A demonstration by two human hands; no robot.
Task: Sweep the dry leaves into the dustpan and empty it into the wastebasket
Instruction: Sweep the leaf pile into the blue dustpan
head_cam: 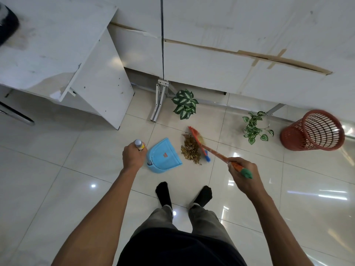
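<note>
A pile of dry brown leaves (pixel 190 149) lies on the tiled floor. Just left of it sits a blue dustpan (pixel 165 156), its open mouth facing the pile. My left hand (pixel 133 156) grips the top of the dustpan's upright handle (pixel 139 144). My right hand (pixel 243 174) grips the orange broom handle (pixel 219 154) near its green end cap. The broom head (pixel 198 142) rests on the floor against the right side of the leaves. A red mesh wastebasket (pixel 312 131) stands at the far right.
Two small green-and-white plants (pixel 184 103) (pixel 254 129) stand by the white wall panels beyond the leaves. A white desk (pixel 57 54) and its side panel fill the upper left. A metal bracket leg (pixel 159 104) stands by the wall. My socked feet (pixel 163 192) are just behind the dustpan.
</note>
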